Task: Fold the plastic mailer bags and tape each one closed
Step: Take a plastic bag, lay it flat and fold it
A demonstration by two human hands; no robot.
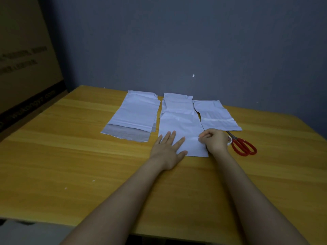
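Left mailer bag [134, 115] is laid flat on the table [70, 156]. Middle mailer bag [180, 124] is pressed by the left hand [169, 147], fingers straight and spread; its right edge is pinched by the right hand [214, 140], fingers curled. Right mailer bag [215, 115] and scissors [243, 145] are noted beyond.

One wide-angle camera, worn on the head, looks forward and down over a wooden table [70, 156] toward a grey wall [194, 41]. It sits close above the near edge. Both forearms enter from the bottom, and the left hand [168, 147] and right hand [215, 140] meet mid-frame on a mailer bag [182, 124].
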